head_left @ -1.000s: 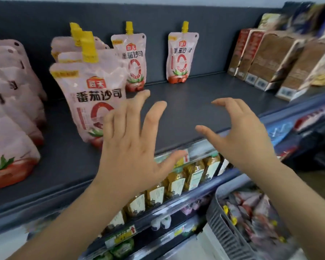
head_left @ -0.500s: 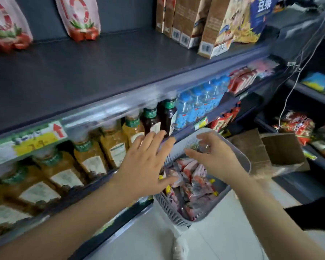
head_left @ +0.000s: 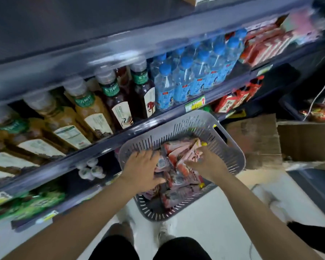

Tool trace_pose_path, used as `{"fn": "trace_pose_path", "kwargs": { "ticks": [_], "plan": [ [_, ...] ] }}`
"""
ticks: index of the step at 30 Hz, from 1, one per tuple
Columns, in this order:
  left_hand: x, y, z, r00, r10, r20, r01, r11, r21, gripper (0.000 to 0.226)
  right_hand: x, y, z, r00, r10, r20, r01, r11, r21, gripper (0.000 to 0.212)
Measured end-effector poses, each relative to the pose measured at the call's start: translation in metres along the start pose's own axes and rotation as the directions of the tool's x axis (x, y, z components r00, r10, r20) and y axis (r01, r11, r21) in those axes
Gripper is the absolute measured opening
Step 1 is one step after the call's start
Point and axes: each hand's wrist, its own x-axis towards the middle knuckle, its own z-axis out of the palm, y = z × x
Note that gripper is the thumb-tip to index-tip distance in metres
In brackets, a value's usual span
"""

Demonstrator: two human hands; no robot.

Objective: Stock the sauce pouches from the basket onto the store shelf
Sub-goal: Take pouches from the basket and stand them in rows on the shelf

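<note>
Basket [head_left: 231, 147]: grey, slotted walls; sits low in front of the shelving, just beside the edge of the bottle tier; what it rests on cannot be told.
Sauce pouches [head_left: 178, 192]: pink and red, heaped loosely inside the basket, some yellow caps showing at the edges; none seen on the shelf in this view.
Left hand [head_left: 141, 167]: inside the basket on the near left side; fingers spread and fairly straight, laid across the top of the heap; thumb out along the pouches; no closed grasp seen.
Right hand [head_left: 208, 164]: inside the basket on the right; fingers bent down into the heap, thumb pointing left; blurred, so whether it has hold of a pouch cannot be told.
Store shelf [head_left: 64, 25]: dark top tier, upper left of view; only its bare surface and front edge show.
Tea bottles [head_left: 94, 117]: amber and dark, on the tier beneath.
Water bottles [head_left: 199, 72]: blue caps, right of the tea bottles, same tier.
Cardboard box [head_left: 304, 143]: open, right of the basket, apart from it.
</note>
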Motion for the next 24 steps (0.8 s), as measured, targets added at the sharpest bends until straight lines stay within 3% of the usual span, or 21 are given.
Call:
{"fn": "trace_pose_path", "kwargs": {
  "ticks": [5,9,13,15,19,24],
  "plan": [
    [0.017,-0.001,0.021,0.98,0.094,0.175,-0.099,0.995,0.025,0.061,0.028,0.018,0.026,0.991,0.117,0.066,-0.121,0.992,0.048,0.08],
    [0.02,-0.002,0.033,0.978,0.091,0.19,-0.087,0.996,-0.028,0.057,0.051,0.021,0.045,0.96,0.246,0.132,-0.271,0.936,0.223,0.074],
    [0.021,-0.001,0.044,0.983,0.065,0.172,-0.056,0.997,-0.059,0.051,0.083,0.023,0.051,0.923,0.328,0.2,-0.384,0.788,0.481,0.045],
    [0.02,-0.002,0.046,0.985,0.046,0.166,-0.032,0.996,-0.084,0.048,0.097,0.021,0.055,0.893,0.384,0.235,-0.448,0.697,0.56,0.049],
    [0.019,-0.006,0.049,0.992,0.004,0.125,0.008,0.995,-0.102,0.048,0.122,0.024,0.06,0.844,0.409,0.346,-0.51,0.418,0.752,0.055],
    [0.016,-0.011,0.05,0.994,-0.066,0.087,0.077,0.988,-0.135,0.052,0.138,0.036,0.067,0.803,0.363,0.473,-0.594,0.418,0.688,0.055]
  ]
}}
